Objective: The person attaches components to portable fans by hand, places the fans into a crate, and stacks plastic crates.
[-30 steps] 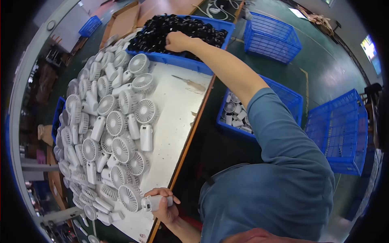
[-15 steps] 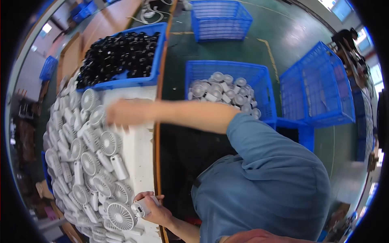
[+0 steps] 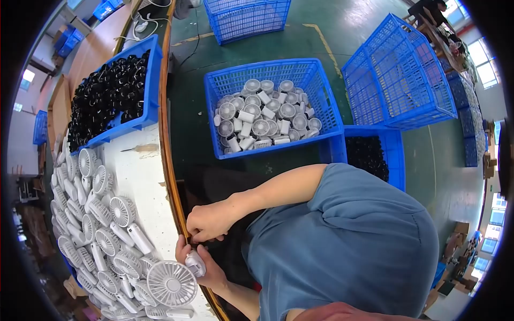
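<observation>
My left hand [image 3: 211,272] is closed around the handle of a white handheld fan [image 3: 172,284], whose round grille faces up over the table's near edge. Just above it, my right hand [image 3: 213,220] is curled with its fingertips pinched near the handle's end. Whatever lies between those fingertips is hidden. Beside the held fan, a heap of similar white fans [image 3: 107,242] covers the left part of the white tabletop [image 3: 144,182].
A blue tray [image 3: 152,80] of small black parts stands at the table's far end. Across the table's wooden edge [image 3: 170,176], a blue crate [image 3: 326,101] holds white fans. Another blue bin [image 3: 396,155] contains black parts. Larger blue crates [image 3: 399,75] stand on the floor.
My right hand has come back from over the fan heap near the black-parts tray to beside my left hand. The fan in my left hand has turned slightly. The view has shifted.
</observation>
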The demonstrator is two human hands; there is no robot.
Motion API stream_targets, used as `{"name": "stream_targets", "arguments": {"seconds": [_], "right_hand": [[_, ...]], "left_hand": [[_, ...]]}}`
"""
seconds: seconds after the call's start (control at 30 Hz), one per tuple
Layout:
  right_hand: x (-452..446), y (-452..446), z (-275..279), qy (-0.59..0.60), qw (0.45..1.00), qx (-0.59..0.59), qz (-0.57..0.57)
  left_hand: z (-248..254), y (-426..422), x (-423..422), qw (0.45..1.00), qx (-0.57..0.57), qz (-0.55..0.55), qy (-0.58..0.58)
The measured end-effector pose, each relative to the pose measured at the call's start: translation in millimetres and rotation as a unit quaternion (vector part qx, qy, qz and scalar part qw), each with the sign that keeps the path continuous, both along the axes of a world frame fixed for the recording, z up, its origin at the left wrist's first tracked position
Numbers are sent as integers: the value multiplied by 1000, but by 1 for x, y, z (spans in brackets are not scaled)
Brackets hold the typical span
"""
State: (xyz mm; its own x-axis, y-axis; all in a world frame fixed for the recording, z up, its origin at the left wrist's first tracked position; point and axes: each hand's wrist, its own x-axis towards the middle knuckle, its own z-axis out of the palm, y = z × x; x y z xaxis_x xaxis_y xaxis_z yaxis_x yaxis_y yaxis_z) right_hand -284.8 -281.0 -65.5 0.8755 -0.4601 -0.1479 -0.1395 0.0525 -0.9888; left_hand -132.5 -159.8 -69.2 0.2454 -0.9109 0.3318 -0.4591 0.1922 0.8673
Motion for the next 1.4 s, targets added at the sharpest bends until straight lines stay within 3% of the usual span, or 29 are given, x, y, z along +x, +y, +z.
{"name": "stream_targets", "arguments": {"seconds": [0.1,0.2,0.23,0.3,0.37,0.47,0.5,0.57,0.67,0.7,0.77,0.93,1.03,1.1,1.17,1.2,1.27,1.33,1.4], "right_hand": [[-13,3,-6,13,999,48,14],[-22,13,-16,-63,970,222,-75],[-22,16,-24,-64,972,217,-61],[-21,23,-32,-248,893,357,-116],[-25,25,-28,-278,871,396,-85],[-25,28,-26,-218,944,201,-146],[-26,27,-25,-219,945,199,-141],[-30,25,-22,-168,967,54,-185],[-37,19,0,-109,980,-54,-158],[-36,16,2,-111,980,-56,-153],[-30,10,5,-233,913,-291,-165],[-15,6,34,-210,879,-422,-70],[-11,2,45,-178,868,-464,-26],[-4,0,43,-175,822,-540,-37],[1,2,40,-174,828,-531,-44],[3,4,39,-180,839,-512,-42],[4,18,40,-116,883,-452,-51],[0,21,43,-91,895,-435,-30],[2,27,41,-75,899,-431,-25]], "left_hand": [[0,3,-3,998,-4,-57,-36],[4,0,-15,998,-29,-33,-48],[4,0,-21,1000,-8,-6,21],[2,1,-30,985,29,48,160],[-4,-3,-40,971,23,64,230],[0,-6,-45,972,16,49,231],[1,-7,-46,969,27,55,239],[5,-8,-47,966,34,63,248],[12,-6,-45,944,100,27,313],[16,-3,-44,930,127,0,344],[20,4,-40,896,180,-53,404],[10,16,-29,852,155,-190,463],[9,21,-32,836,138,-157,508],[7,22,-27,806,156,-150,551],[1,28,-23,781,178,-109,589],[-2,30,-18,747,179,-149,623],[-1,26,-19,748,168,-139,627],[9,18,-25,741,172,-89,643],[1,17,-24,750,171,-106,630]]}}
